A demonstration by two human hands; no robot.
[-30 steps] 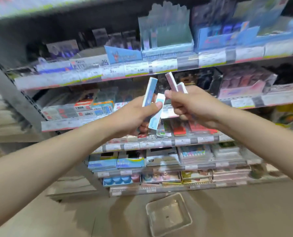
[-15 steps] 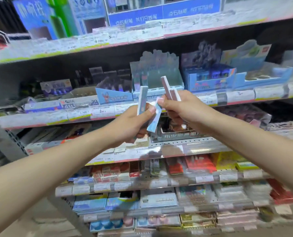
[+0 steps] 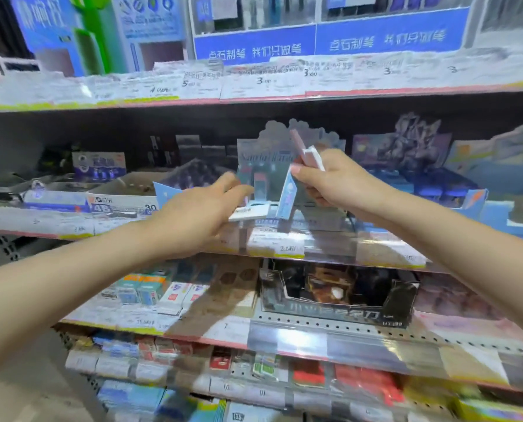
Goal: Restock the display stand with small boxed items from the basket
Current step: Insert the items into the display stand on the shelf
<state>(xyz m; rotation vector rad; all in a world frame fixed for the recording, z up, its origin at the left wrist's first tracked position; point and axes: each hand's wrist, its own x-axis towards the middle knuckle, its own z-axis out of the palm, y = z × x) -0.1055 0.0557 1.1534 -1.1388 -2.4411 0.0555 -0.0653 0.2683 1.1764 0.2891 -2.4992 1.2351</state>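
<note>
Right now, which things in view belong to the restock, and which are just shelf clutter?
Job:
- left hand, holding a flat white box
- right hand, gripping pink and blue boxes
- pale blue display stand

Not the job:
- black display carton on the shelf below
- price tags

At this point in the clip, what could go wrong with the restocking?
1. The right hand pinches several small boxes fanned out; the blue one hangs low and might slip.
2. The left hand brings a white box toward the display stand; it may knock the stand over.
</note>
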